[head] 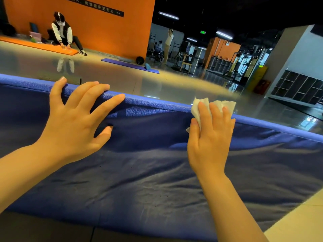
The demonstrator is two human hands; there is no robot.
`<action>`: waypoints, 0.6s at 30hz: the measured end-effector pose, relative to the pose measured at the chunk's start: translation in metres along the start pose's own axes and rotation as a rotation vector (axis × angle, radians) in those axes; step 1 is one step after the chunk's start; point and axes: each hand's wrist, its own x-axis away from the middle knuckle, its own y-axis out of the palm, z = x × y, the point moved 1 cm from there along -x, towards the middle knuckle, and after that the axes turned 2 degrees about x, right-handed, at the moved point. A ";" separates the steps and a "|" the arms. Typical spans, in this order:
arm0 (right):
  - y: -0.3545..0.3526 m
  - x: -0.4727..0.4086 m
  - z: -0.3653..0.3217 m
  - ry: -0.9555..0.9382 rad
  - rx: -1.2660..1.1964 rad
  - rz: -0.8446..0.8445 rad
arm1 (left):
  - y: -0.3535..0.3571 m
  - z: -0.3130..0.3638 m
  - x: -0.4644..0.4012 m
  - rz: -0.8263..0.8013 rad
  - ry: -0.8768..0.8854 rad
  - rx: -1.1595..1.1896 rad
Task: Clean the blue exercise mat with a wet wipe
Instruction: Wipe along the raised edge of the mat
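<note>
Presently, head view. Blue exercise mat (157, 172) spread across the foreground, wrinkled on top, its far edge a raised textured rim running from upper left down to the right. Beyond that rim, open glossy floor (122, 79); a strip of floor also along the mat's near edge.

Left hand (75, 119): fingers spread wide and straight, pressed flat on the mat, fingertips reaching onto the rim. Holding nothing.

Right hand (209, 135): fingers straight, pressing a crumpled white wet wipe (220, 103) against the mat at its far rim; wipe protruding past the fingertips. Both hands well apart along the same edge.

Background count: one purple mat (129, 64) on the floor with one pale roller (147, 66) lying on it and one dark ball (140, 60) just beside it; one orange mat (35, 44) near the orange wall (104, 28), with one seated person (63, 34) touching it; one standing person (169, 44) farther back. Open cubby shelving (297, 89) at right, contents not discernible.
</note>
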 end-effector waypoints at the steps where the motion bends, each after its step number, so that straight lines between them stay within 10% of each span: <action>1: 0.004 -0.001 -0.007 0.010 -0.022 0.018 | 0.001 0.000 0.000 -0.001 0.002 -0.001; 18: 0.012 0.000 -0.037 -0.295 0.005 0.000 | -0.006 -0.024 0.004 0.009 0.119 -0.098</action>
